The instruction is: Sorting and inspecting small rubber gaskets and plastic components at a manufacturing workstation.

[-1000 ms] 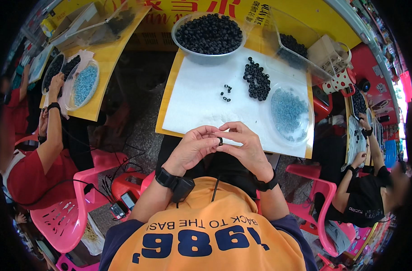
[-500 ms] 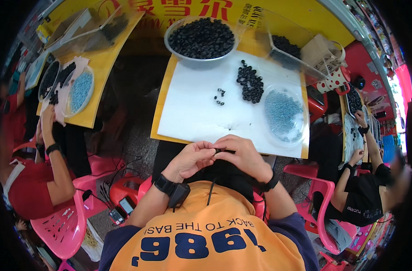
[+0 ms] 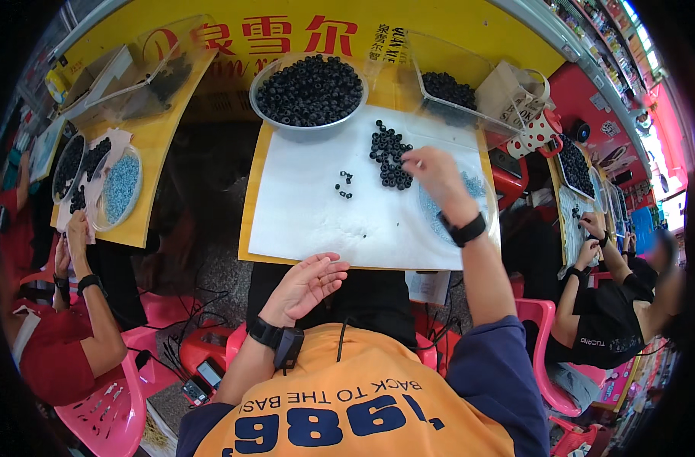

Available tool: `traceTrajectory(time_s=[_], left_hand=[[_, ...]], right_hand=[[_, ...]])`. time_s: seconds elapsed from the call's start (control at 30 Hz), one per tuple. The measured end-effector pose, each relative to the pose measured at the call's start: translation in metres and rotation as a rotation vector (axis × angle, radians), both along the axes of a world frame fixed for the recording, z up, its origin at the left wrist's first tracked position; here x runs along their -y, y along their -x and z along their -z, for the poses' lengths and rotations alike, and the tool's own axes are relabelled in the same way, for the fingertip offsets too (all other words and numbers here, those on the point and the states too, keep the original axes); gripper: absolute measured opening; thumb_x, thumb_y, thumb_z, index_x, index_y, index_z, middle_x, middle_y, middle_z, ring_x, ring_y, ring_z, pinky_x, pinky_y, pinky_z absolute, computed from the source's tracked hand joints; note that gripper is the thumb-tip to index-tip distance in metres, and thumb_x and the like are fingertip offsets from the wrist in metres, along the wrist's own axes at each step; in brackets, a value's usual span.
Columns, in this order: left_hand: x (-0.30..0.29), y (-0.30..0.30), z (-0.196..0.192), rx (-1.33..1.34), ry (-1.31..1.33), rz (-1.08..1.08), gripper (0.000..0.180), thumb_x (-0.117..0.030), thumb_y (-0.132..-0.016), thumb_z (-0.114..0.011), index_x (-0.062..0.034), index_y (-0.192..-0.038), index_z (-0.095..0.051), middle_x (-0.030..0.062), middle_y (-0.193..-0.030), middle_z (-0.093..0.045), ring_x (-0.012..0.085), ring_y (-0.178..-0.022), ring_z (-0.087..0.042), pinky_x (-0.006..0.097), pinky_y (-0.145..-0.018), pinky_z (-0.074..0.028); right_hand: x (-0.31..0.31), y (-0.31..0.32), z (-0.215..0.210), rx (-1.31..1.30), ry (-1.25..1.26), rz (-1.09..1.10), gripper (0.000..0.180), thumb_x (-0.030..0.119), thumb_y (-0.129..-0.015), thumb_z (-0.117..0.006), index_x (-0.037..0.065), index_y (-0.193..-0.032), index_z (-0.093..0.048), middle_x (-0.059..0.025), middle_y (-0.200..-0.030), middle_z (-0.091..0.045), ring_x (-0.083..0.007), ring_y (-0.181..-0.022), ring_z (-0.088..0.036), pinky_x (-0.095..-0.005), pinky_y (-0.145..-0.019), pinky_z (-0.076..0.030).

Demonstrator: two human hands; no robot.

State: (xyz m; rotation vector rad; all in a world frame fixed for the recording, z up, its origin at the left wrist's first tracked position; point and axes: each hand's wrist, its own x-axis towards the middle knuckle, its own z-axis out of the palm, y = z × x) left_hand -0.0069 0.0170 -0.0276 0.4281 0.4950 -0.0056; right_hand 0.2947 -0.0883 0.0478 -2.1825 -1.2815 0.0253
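Observation:
My right hand (image 3: 439,179) reaches over the white board (image 3: 302,206), its fingertips pinched together at the right edge of a loose pile of black ring-shaped pieces (image 3: 391,156). Whatever lies between those fingertips is too small to make out. Part of a clear round tray of tiny light blue pieces (image 3: 475,185) is covered by this hand and wrist. Near the board's front edge, my left hand (image 3: 309,288) rests palm up with fingers stretched out, and I see nothing in it. Several smaller black pieces (image 3: 344,185) lie scattered left of the pile.
A large bowl (image 3: 309,131) heaped with black pieces stands at the back. Behind the pile is a clear plastic bin (image 3: 469,113) of similar pieces, beside a polka-dot mug (image 3: 534,133). Co-workers sit left and right at yellow tables (image 3: 138,225) with pink chairs (image 3: 111,404).
My hands were together at the board's front edge, pinching a small dark piece. They have parted: the right moved forward to the black pile, while the left stayed back and opened.

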Motion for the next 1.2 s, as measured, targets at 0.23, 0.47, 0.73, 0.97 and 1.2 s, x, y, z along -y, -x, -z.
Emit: traceTrajectory(time_s=[0.23, 0.47, 0.73, 0.97, 1.2], left_hand=[[-0.003, 0.002, 0.002, -0.017, -0.007, 0.005, 0.025, -0.016, -0.097, -0.053, -0.0020, -0.117, -0.052, 0.0130, -0.108, -0.064, 0.0182, -0.094, -0.063, 0.029, -0.083, -0.053], [-0.004, -0.012, 0.001, -0.055, -0.095, -0.147, 0.021, -0.007, -0.092, -0.058, 0.0008, -0.112, -0.056, 0.0128, -0.104, -0.065, 0.0190, -0.090, -0.065, 0.028, -0.076, -0.056], [0.010, -0.038, -0.001, -0.046, -0.221, -0.169, 0.020, -0.004, -0.090, -0.061, 0.0019, -0.108, -0.059, 0.0142, -0.105, -0.065, 0.0212, -0.091, -0.066, 0.029, -0.080, -0.057], [0.012, -0.027, -0.004, -0.103, -0.158, -0.137, 0.018, -0.002, -0.090, -0.059, 0.0016, -0.108, -0.060, 0.0145, -0.106, -0.065, 0.0226, -0.092, -0.066, 0.028, -0.080, -0.057], [0.017, -0.030, -0.002, -0.076, -0.136, -0.153, 0.018, -0.002, -0.091, -0.058, 0.0013, -0.108, -0.059, 0.0147, -0.109, -0.063, 0.0226, -0.098, -0.064, 0.027, -0.083, -0.056]], right_hand=[[-0.023, 0.024, 0.059, 0.292, 0.240, -0.019, 0.010, 0.007, -0.073, -0.067, 0.004, -0.082, -0.068, -0.0119, -0.085, -0.058, -0.0311, -0.089, -0.058, -0.0402, -0.076, -0.048], [-0.009, 0.070, 0.040, 0.034, -0.035, -0.209, 0.013, 0.006, -0.075, -0.066, 0.002, -0.088, -0.065, -0.0139, -0.090, -0.062, -0.0319, -0.089, -0.059, -0.0390, -0.078, -0.049], [0.032, 0.145, 0.015, -0.104, -0.092, -0.220, 0.021, 0.005, -0.075, -0.066, 0.001, -0.096, -0.064, -0.0128, -0.089, -0.062, -0.0291, -0.084, -0.061, -0.0359, -0.072, -0.050], [0.154, -0.026, 0.044, 0.156, -0.061, 0.359, 0.013, 0.006, -0.079, -0.063, 0.004, -0.089, -0.071, -0.0139, -0.088, -0.065, -0.0312, -0.086, -0.061, -0.0380, -0.077, -0.049], [0.174, -0.079, 0.064, 0.364, 0.389, 0.360, 0.011, 0.006, -0.074, -0.066, 0.005, -0.084, -0.071, -0.0107, -0.089, -0.060, -0.0294, -0.096, -0.058, -0.0377, -0.083, -0.047]])
